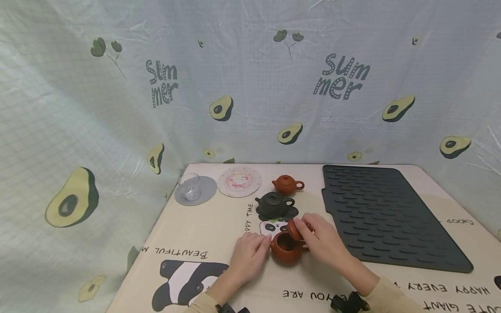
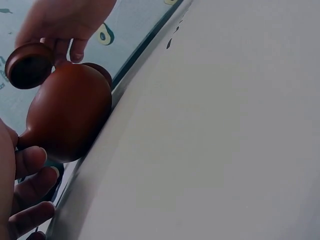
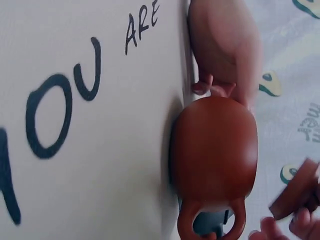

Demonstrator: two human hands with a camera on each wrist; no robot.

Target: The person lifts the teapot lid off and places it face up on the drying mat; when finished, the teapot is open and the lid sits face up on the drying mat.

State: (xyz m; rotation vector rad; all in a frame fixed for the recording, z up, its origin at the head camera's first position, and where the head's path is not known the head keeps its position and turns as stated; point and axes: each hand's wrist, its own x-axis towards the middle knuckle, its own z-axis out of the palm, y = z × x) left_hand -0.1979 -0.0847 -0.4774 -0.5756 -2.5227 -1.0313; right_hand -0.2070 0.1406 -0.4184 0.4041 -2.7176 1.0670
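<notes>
A reddish-brown clay teapot [image 1: 286,254] stands uncovered on the table, its round mouth facing up. At its left side my left hand [image 1: 249,256] pinches the spout between thumb and fingers; the left wrist view shows the other fingers [image 2: 35,220] loosely bent beside it. My right hand [image 1: 322,241] holds the teapot's lid [image 1: 294,230], tilted, just above the mouth's right edge. In the left wrist view the lid's hollow underside [image 2: 29,67] shows. The loop handle [image 3: 237,222] points toward the right hand, with a fingertip close to it.
Behind stand a dark teapot [image 1: 272,204] and a smaller reddish-brown teapot [image 1: 285,184]. A patterned plate [image 1: 250,191] and a clear glass cup [image 1: 191,189] on a grey round mat [image 1: 207,191] are at the back left. A dark ridged mat [image 1: 391,217] covers the right side.
</notes>
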